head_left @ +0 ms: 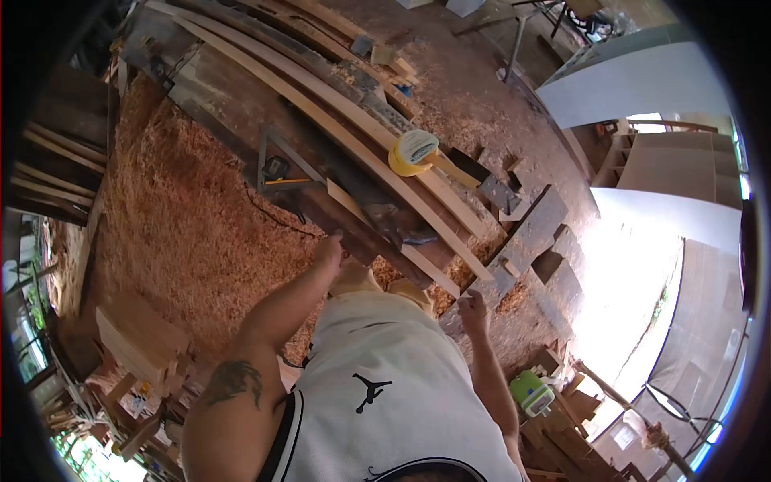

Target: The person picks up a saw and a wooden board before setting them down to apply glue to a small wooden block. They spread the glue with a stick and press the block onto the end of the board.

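A pale, narrow wooden strip point(432, 269) lies slanting across the dark workbench point(233, 88). At its near end is my right hand point(474, 312), with fingers curled closed against the strip's tip. My left hand point(331, 247) is at the bench's near left edge, and its fingers are too small and partly hidden to read. On the bench rest a metal triangle square point(263, 157), a black tape measure point(275, 167) and a yellow pencil point(287, 181). Two long wooden strips point(321, 104) run the bench's length, with a yellow tub with a white label point(414, 153) standing on them.
Reddish wood shavings point(185, 209) cover the floor at left. Stacked timber blocks point(140, 337) stand lower left. Offcuts and a green-and-white box point(532, 394) are at lower right. White panels point(642, 76) stand at upper right.
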`<action>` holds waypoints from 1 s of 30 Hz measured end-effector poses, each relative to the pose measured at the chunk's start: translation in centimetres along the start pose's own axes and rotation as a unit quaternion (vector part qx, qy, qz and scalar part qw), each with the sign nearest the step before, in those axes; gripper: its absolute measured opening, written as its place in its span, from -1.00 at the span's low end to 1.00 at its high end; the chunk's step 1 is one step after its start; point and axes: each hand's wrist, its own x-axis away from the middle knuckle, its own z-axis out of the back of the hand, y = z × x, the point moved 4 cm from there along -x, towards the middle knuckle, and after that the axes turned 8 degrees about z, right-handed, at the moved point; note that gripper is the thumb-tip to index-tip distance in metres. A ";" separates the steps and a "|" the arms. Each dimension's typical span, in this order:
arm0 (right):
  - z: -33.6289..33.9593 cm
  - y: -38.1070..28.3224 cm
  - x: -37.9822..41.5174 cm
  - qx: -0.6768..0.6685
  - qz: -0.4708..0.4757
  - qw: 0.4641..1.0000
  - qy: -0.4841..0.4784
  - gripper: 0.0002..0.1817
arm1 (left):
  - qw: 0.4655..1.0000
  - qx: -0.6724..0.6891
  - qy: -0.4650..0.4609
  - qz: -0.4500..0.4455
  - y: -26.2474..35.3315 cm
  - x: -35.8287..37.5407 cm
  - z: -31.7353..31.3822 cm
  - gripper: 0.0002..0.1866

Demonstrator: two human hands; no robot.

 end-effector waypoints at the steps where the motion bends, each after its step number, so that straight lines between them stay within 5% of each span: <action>1: -0.1 -0.4 0.0 0.018 0.009 1.000 0.001 -0.54 | 0.999 -0.015 0.026 -0.015 0.4 -0.5 0.2 -0.59; 3: -0.2 -1.0 0.1 0.015 0.004 1.000 0.008 -0.55 | 0.995 -0.044 0.076 -0.046 1.5 -2.5 0.7 -0.53; 9: -0.3 0.1 0.7 0.001 -0.033 0.999 -0.005 -0.53 | 0.994 -0.106 0.004 0.016 2.9 -3.3 2.1 -0.32; 18: -0.3 1.2 1.8 0.003 -0.076 0.997 -0.022 -0.51 | 0.979 -0.187 0.067 -0.039 4.3 -3.7 4.7 -0.56; 21: -0.3 0.7 1.8 0.017 -0.066 0.998 -0.009 -0.53 | 0.956 -0.265 0.036 -0.118 3.4 -8.1 7.1 -0.65; 24: -0.6 2.1 1.1 0.013 -0.055 0.998 0.008 -0.53 | 0.896 -0.426 0.017 -0.122 7.3 0.4 5.7 -0.73; 30: -0.6 1.1 0.9 -0.058 -0.100 0.993 0.013 -0.53 | 0.817 -0.481 0.075 -0.310 7.8 1.1 5.8 -0.70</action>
